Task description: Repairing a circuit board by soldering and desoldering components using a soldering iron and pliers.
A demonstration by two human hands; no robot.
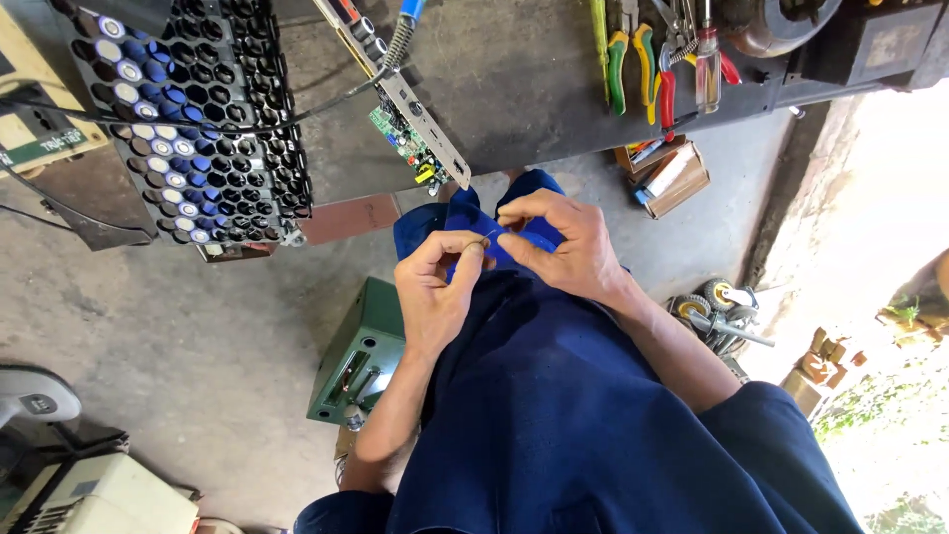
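Note:
My left hand (435,287) and my right hand (561,242) are held close together over my lap, above dark blue clothing. Their fingertips meet around a very small thin piece, perhaps a wire end (490,237); it is too small to tell what it is. Just beyond the hands, a green circuit board on a metal bracket (420,133) lies at the bench edge, with a cable running up from it. A black honeycomb battery holder (188,119) with several blue cylindrical cells stands at the left of the bench.
Pliers and screwdrivers with green, yellow and red handles (657,59) lie on the bench at top right. A small cardboard box (670,178) sits on the floor beyond. A green metal box (358,356) stands by my left leg. A white machine (99,494) is at bottom left.

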